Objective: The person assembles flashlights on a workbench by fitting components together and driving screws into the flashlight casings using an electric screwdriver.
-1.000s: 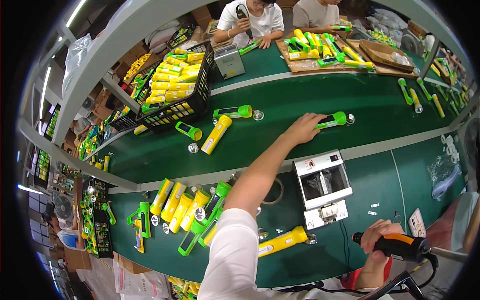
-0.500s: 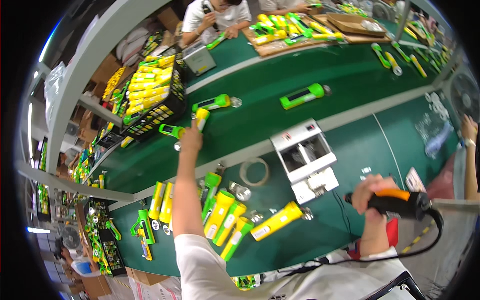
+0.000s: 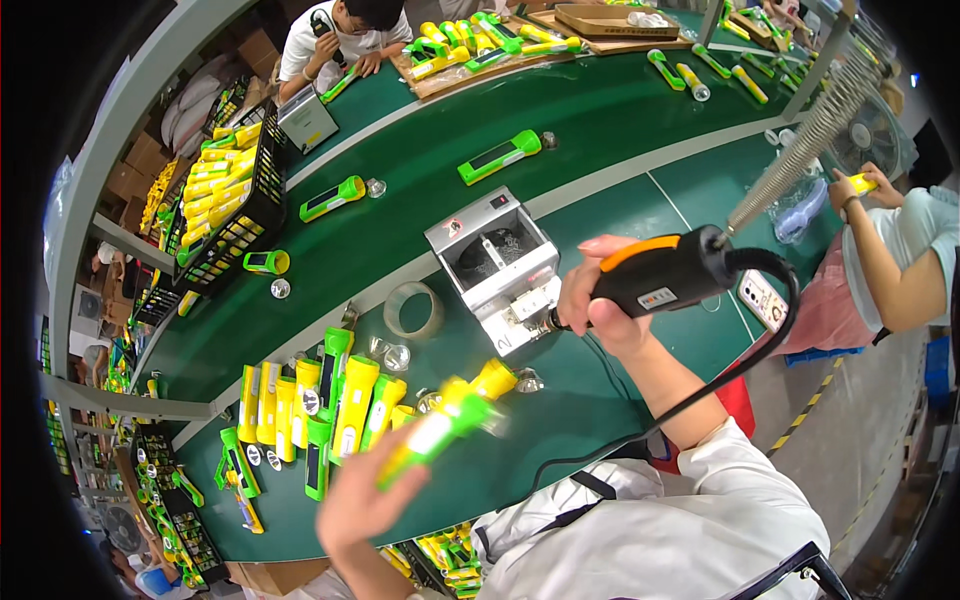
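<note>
My left hand (image 3: 365,500) grips a green-and-yellow flashlight (image 3: 432,437), smeared by motion, above the near part of the green table. In my right hand (image 3: 612,318) is a black-and-orange electric screwdriver (image 3: 665,275), its thick cable curving down toward my body. The driver's tip points left and meets or nearly meets the front of a white box-shaped screw feeder (image 3: 463,226); exact contact is hard to make out. Left of the feeder, several yellow and green flashlights (image 3: 355,405) lie side by side, some with loose clear lens heads (image 3: 397,358).
Beyond the table runs a green conveyor belt (image 3: 420,150) carrying flashlights. A black crate (image 3: 262,190) of yellow flashlights stands at far left. A tape roll (image 3: 433,310) lies beside the feeder. A coiled spring (image 3: 800,150) hangs at right. One co-worker (image 3: 345,45) sits across, another (image 3: 900,250) at right.
My left hand has come back from the belt toward me with a flashlight. My right hand has carried the screwdriver leftward to the feeder. The whole view has shifted.
</note>
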Demonstrator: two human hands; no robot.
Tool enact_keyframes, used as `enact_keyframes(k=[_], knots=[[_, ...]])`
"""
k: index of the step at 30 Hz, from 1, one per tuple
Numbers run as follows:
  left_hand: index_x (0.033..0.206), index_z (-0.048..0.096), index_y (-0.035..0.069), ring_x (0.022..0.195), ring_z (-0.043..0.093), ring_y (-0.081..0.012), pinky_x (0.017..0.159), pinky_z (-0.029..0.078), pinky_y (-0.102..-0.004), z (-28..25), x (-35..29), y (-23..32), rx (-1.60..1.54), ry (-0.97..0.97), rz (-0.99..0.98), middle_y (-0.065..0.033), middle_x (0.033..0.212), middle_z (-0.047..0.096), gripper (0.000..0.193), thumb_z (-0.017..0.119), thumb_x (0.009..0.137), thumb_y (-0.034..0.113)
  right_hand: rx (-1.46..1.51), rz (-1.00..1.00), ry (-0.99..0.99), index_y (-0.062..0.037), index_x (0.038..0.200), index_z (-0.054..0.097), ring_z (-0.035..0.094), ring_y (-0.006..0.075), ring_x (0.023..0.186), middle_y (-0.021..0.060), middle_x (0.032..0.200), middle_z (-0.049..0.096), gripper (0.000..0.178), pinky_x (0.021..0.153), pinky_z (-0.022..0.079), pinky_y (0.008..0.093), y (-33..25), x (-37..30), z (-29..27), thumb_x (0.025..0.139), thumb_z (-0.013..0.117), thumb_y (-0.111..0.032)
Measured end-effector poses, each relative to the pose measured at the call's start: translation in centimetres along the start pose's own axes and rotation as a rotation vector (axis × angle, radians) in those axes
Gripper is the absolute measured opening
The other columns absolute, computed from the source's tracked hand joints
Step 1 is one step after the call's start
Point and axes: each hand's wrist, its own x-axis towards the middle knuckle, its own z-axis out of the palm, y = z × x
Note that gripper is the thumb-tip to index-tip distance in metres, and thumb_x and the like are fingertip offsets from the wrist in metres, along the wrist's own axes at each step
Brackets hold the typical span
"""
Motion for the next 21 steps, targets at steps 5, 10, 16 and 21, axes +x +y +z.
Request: enact_keyframes(k=[5, 10, 16, 21], knots=[[0.143, 0.06, 0.001, 0.089, 0.074, -0.0163, 0.072, 0.06, -0.0285, 10.6, 3.8, -2.4, -0.425, -0.182, -0.024, -0.0134, 0.107, 0.076, 0.041, 0.064, 0.102, 0.008, -0.054, 0.063, -0.039, 0.0044, 0.138, 0.05, 0.057, 0.0109, 0.057, 0.0053, 0.068, 0.063, 0.057, 0.056, 0.047, 0.0262, 1.3, -0.4, -0.4, 0.092, 0.077, -0.015], [0.131, 0.07, 0.001, 0.089, 0.073, -0.028, 0.08, 0.057, -0.0367, 15.9, 6.1, -3.8, -0.29, -0.002, 0.101, -0.0162, 0.115, 0.073, 0.033, 0.069, 0.099, 0.01, -0.055, 0.066, -0.076, 0.005, 0.139, 0.048, 0.057, 0.0104, 0.059, 0.0052, 0.068, 0.063, 0.058, 0.057, 0.046, 0.0258, 2.0, -0.9, -0.4, 0.092, 0.076, -0.013], [0.12, 0.073, 0.0, 0.097, 0.068, -0.0324, 0.084, 0.056, -0.0416, 17.8, 6.2, -4.5, 0.087, 0.406, 0.282, -0.0138, 0.111, 0.072, 0.031, 0.076, 0.09, 0.01, -0.12, 0.056, -0.103, 0.0043, 0.132, 0.054, 0.058, 0.0088, 0.061, 0.0046, 0.07, 0.065, 0.048, 0.061, 0.046, 0.0246, 2.2, -1.1, 0.0, 0.089, 0.075, -0.005], [0.119, 0.073, 0.002, 0.103, 0.069, -0.0335, 0.089, 0.057, -0.0418, 16.5, 3.3, -5.7, 0.164, 0.481, 0.243, -0.0141, 0.118, 0.072, 0.045, 0.087, 0.075, 0.004, -0.261, 0.433, 0.014, 0.002, 0.116, 0.064, 0.059, 0.005, 0.064, -0.0016, 0.071, 0.064, 0.033, 0.059, 0.048, 0.0245, 0.8, 1.9, 2.4, 0.086, 0.077, 0.002]])
